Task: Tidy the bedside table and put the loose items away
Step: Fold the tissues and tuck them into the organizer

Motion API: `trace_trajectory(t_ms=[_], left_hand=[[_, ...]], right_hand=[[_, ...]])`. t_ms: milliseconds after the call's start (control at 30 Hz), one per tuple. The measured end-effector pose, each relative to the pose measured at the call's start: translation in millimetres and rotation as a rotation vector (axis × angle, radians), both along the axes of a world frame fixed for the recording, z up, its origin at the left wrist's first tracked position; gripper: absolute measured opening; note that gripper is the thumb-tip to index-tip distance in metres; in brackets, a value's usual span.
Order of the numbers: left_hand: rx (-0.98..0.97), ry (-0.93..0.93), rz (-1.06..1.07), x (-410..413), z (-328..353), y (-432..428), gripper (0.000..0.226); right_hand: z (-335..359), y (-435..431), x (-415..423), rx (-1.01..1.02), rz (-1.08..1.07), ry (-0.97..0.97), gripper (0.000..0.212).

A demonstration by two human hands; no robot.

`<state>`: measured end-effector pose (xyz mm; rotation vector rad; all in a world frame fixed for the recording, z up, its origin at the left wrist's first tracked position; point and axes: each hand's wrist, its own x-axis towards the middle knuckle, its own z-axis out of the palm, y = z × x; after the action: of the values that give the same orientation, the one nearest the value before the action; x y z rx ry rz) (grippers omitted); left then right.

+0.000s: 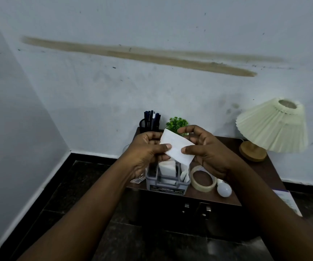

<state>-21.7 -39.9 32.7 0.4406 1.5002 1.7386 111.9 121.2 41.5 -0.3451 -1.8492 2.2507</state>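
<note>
A folded white paper [176, 147] is held in the air above the dark wooden bedside table [261, 170]. My left hand [148, 149] pinches its left edge between thumb and curled fingers. My right hand [206, 149] pinches its right side, thumb in front and fingers behind. Directly beneath the paper stands a grey plastic organiser box [166, 182] with white folded papers in its compartments. A roll of clear tape [203, 178] and a white light bulb [224, 189] lie on the table to the right of the box.
A black mesh pen holder [150, 122] with several pens and a small green plant [176, 124] stand at the table's back. A pleated cream lamp [272, 127] stands at the right. A clear glass [137, 178] sits left of the box. A paper [287, 201] lies off the table's right.
</note>
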Motion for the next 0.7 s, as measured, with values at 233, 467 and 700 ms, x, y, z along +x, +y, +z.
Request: trace_trajectory(t_ms=[233,467,700], left_hand=[[0.104,-0.004,0.101,-12.4,1.3,-15.2,0.046],[0.121,-0.044,0.113,-19.7,1.2,-22.9,0.046],[0.056,-0.001,0.106,-21.4,0.0,-23.6,0.030]], right_hand=[[-2.1,-6.6,-11.7,-0.019,0.011,-0.066,0.052],[-2.8,-10.1,-20.3,0.021,-0.085,-0.057,0.036],[0.3,-12.0,-18.6,0.200,-0.093,-0.073,0.028]])
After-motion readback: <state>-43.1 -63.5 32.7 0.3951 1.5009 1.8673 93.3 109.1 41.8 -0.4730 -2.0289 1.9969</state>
